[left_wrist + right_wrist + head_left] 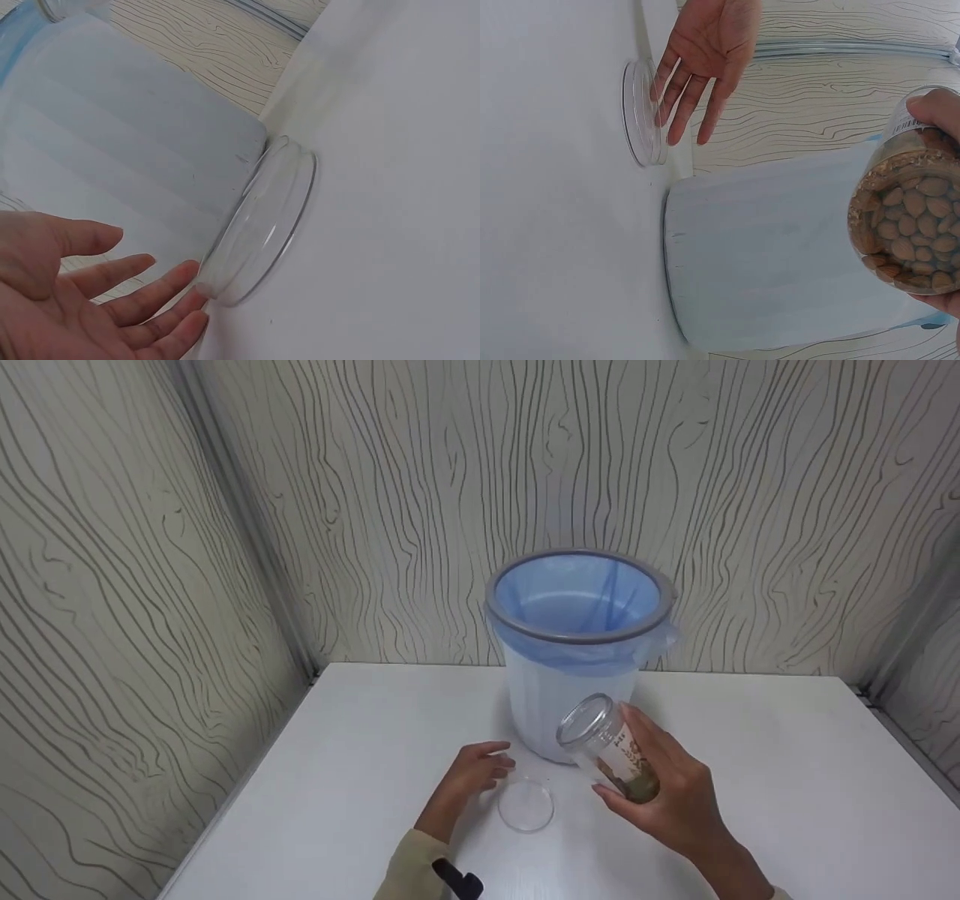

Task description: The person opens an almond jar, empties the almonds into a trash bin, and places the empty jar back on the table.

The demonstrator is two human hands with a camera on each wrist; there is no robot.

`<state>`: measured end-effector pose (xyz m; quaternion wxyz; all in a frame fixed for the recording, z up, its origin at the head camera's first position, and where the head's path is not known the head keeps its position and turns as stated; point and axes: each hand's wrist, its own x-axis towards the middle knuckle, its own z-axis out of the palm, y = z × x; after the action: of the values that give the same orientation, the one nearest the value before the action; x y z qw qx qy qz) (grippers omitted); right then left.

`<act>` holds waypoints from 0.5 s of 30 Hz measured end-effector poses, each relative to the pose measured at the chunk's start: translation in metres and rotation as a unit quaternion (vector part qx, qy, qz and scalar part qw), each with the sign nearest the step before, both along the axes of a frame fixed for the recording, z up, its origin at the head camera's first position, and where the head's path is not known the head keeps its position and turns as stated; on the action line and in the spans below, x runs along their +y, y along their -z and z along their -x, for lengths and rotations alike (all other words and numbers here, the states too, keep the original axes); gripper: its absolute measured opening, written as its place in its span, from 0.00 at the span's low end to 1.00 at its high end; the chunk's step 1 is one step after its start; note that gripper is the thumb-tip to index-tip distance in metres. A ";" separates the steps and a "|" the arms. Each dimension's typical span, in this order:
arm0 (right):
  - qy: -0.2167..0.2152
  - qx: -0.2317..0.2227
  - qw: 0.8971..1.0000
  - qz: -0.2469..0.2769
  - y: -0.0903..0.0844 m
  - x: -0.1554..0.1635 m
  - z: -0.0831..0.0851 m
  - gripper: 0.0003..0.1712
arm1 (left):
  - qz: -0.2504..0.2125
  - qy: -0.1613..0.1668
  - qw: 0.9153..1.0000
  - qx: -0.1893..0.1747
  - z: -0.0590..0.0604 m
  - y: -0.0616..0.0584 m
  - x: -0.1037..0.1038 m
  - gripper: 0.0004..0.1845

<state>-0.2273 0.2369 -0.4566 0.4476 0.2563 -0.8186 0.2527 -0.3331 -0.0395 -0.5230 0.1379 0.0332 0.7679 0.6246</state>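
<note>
My right hand (667, 799) grips a clear plastic jar (609, 746) of nuts, tilted with its open mouth toward the bin. In the right wrist view the jar (907, 217) shows nuts packed at its bottom. A clear round lid (526, 805) lies flat on the white table (787, 780). My left hand (472, 772) hovers open just left of the lid, fingers straight; its fingertips (187, 304) are close to the lid (259, 225) rim. A white bin (577, 660) lined with a blue bag stands behind both hands.
Wood-grain panel walls (150, 585) close in the table on the left, back and right. The bin's grey rim (510, 622) holds the bag; the bag's inside looks empty. The table's left edge (232, 802) runs diagonally near the left sleeve.
</note>
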 end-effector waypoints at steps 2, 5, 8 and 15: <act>-0.002 -0.001 1.000 -0.003 0.000 0.000 0.001 0.64 | -0.003 -0.008 1.000 -0.003 0.000 0.001 0.000 0.23; -0.003 -0.001 1.000 0.000 0.000 0.001 0.001 0.65 | 0.002 -0.014 1.000 -0.004 0.002 -0.001 -0.001 0.23; -0.004 -0.004 1.000 0.000 -0.001 0.002 0.001 0.65 | 0.007 -0.017 1.000 0.013 0.004 -0.007 -0.003 0.22; -0.005 -0.011 1.000 0.007 -0.001 0.002 0.000 0.65 | 0.002 -0.029 0.996 0.084 0.018 -0.032 -0.013 0.22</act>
<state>-0.2276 0.2390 -0.4552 0.4396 0.2543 -0.8201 0.2636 -0.3507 -0.0523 -0.4911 0.0549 0.0629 0.7786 0.6220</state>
